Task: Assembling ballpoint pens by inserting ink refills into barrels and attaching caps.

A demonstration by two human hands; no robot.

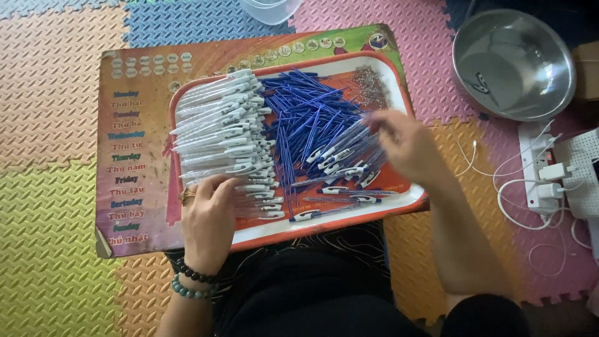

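A white tray with an orange-red rim (399, 84) lies on a colourful board in front of me. A stack of clear-white pen barrels (221, 125) fills its left side. Blue pen refills (306, 112) are heaped in the middle, several white-and-blue pen parts (340, 159) lie lower right, and tiny metal springs (369, 84) sit at the far right corner. My left hand (209, 215), with a ring and bead bracelets, rests on the near end of the barrel stack, fingers curled around a barrel. My right hand (402, 143) is blurred over the refills, fingers pinched together; what it holds is unclear.
The board (131, 156) lies on foam puzzle mats. A steel bowl (511, 62) stands at the far right. A white power strip with chargers and cables (549, 175) lies right of the tray. A clear plastic container (271, 9) sits at the far edge.
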